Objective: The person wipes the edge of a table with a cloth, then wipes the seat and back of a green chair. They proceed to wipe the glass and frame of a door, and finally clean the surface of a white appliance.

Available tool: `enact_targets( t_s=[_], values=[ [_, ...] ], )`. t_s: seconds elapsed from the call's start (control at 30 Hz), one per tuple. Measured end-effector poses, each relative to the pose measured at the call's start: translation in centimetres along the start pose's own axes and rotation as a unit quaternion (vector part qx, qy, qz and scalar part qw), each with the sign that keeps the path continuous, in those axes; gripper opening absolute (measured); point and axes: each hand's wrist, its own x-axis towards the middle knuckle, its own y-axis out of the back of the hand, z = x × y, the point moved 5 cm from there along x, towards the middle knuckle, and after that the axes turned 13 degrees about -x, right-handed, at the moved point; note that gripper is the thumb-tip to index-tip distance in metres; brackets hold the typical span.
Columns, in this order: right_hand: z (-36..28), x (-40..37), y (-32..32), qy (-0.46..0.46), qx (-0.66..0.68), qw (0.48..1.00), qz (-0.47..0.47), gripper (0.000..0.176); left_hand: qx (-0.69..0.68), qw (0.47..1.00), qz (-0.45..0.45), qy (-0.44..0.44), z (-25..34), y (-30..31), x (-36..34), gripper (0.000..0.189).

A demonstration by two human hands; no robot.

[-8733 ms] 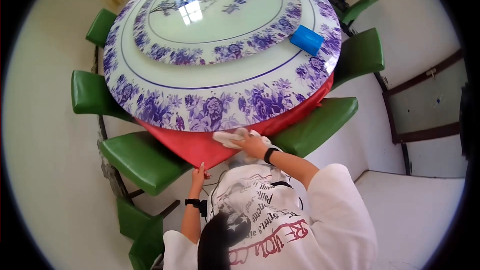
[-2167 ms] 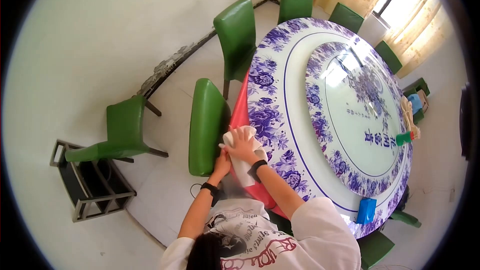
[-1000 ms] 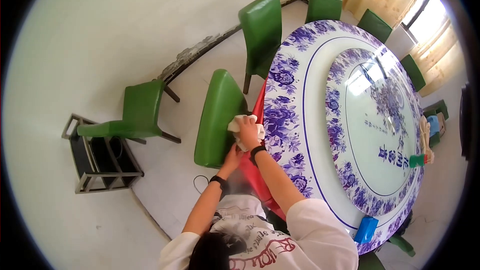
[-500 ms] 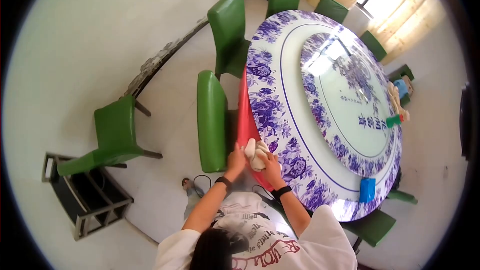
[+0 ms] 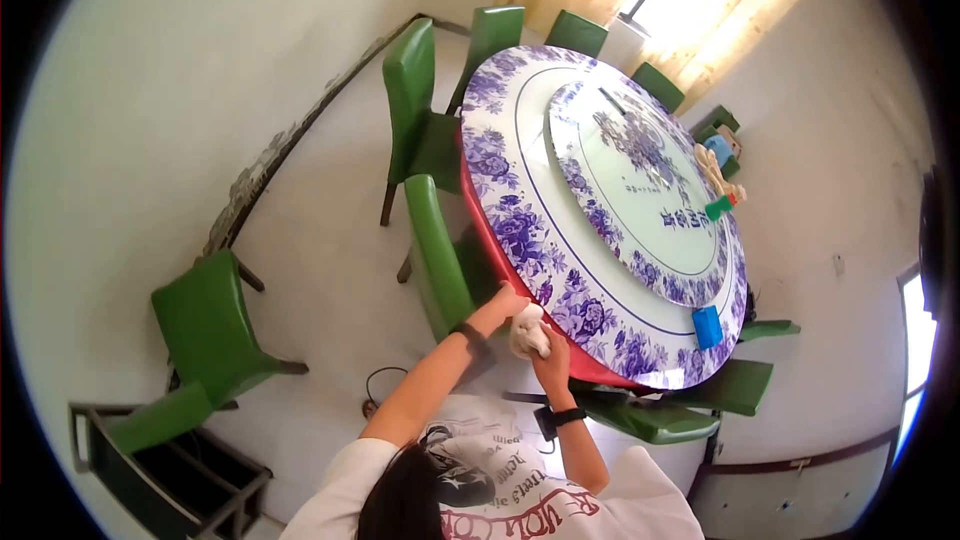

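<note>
A bunched white cloth (image 5: 527, 334) is held between my two hands at the near left edge of the round table (image 5: 640, 340). My left hand (image 5: 508, 302) is closed at the cloth's upper end, right by the red skirt (image 5: 488, 230) under the tabletop; its fingertips are partly hidden. Around the cloth's lower right side, my right hand (image 5: 551, 360) is closed. The tabletop is white with purple flowers. A green chair (image 5: 437, 250) stands just left of my hands.
On the table are a raised turntable (image 5: 640, 190), a blue box (image 5: 707, 327) and a green object (image 5: 718, 207). Several more green chairs ring the table, one close on the right (image 5: 650, 416). Another chair (image 5: 205, 325) and a black metal-framed rack (image 5: 170, 470) stand at the left.
The view has shifted, showing more of the right wall. My hands and the cloth remain at the table edge, with my left hand now farther up beside the rim.
</note>
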Motion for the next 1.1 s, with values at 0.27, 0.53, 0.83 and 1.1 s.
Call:
enact_targets(
  t_s=[0.27, 0.53, 0.83, 1.1],
  values=[
    [-3.1, -0.6, -1.8, -0.102, 0.216, 0.971, 0.017, 0.036, 0.487, 0.85, -0.032, -0.2, 11.0, 11.0, -5.8, 0.04],
    [-15.8, 9.6, -4.1, 0.086, -0.026, 0.996, -0.018, 0.04, 0.283, 0.87, -0.082, -0.396, 10.1, 17.6, -7.8, 0.03],
    [-33.4, 15.7, -9.4, 0.245, 0.205, 0.94, -0.118, 0.043, 0.298, 0.92, 0.253, -0.04, 11.4, 38.8, -21.1, 0.029],
    [-41.6, 7.8, -15.2, 0.401, 0.24, 0.791, -0.395, 0.062, 0.35, 0.722, 0.578, 0.147, 4.9, 42.9, -46.1, 0.032]
  ],
)
